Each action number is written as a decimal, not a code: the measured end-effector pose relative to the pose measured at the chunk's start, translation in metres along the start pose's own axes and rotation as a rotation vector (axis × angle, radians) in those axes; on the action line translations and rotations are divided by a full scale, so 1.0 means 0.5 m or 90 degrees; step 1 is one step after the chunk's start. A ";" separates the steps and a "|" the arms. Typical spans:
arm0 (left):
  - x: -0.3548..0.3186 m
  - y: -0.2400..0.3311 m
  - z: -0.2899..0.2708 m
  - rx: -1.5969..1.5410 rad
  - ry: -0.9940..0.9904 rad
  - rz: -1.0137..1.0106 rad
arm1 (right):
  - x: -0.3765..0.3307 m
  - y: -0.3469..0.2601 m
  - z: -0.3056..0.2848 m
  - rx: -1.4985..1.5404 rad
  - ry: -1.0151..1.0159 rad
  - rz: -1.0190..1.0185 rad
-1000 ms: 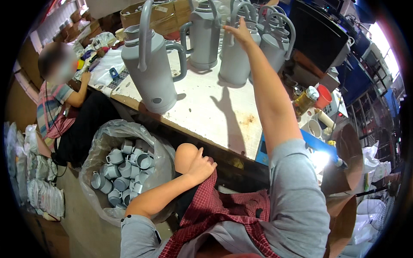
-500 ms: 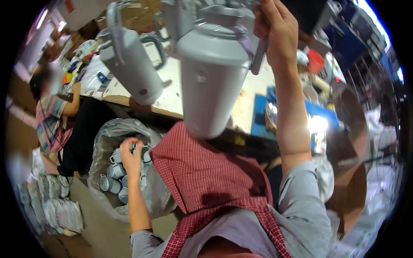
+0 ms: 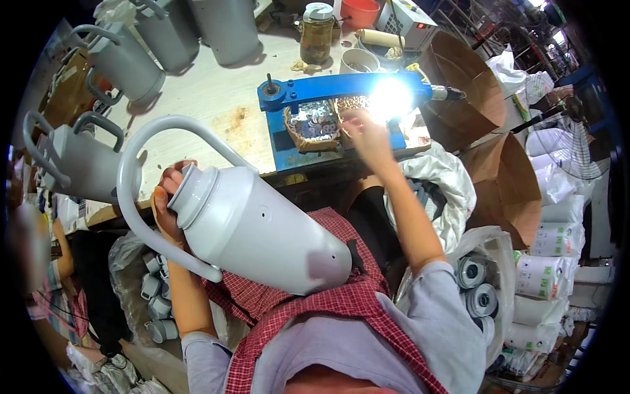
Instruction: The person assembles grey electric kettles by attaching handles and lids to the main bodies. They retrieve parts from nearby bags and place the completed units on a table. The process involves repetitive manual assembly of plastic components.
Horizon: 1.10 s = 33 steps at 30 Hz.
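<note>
Holding a grey jug [image 3: 262,233] on its side across the lap, the left hand [image 3: 165,203] wraps the neck end, fingers closed around the collar next to the looped handle [image 3: 141,190]. The jug's base points toward the person's body, above a red checked apron [image 3: 289,305].

The right hand [image 3: 366,134] reaches forward to a box of small metal parts [image 3: 315,125] beneath the arm of a blue press [image 3: 341,85] on the table [image 3: 197,98]. Lamp glare covers the fingertips; whether they are closed on a part cannot be determined.

Status, as a judgement: the jug is positioned in the lap, but no small part is seen fitted to it, and the small hole in its side appears open. Part pickup appears to be in progress. Further grey jugs [image 3: 125,62] stand on the table to the left. Bags of grey caps [image 3: 154,295] and round fittings [image 3: 479,285] sit at either side of the person.
</note>
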State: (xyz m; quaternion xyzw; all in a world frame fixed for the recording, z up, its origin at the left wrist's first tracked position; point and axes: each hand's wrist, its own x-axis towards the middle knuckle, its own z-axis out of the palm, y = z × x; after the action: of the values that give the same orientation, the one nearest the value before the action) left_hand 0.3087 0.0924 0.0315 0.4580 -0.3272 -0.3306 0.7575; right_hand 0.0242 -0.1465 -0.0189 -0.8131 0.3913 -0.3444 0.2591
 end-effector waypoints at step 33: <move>-0.031 0.048 -0.226 0.416 0.043 -0.005 | 0.060 0.061 -0.033 -0.313 0.013 -0.142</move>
State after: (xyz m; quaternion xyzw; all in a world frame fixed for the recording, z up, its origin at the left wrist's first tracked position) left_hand 0.3951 0.1675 0.0090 0.6891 -0.3888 -0.1954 0.5795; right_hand 0.0115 -0.1906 -0.0191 -0.8862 0.3740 -0.2734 0.0106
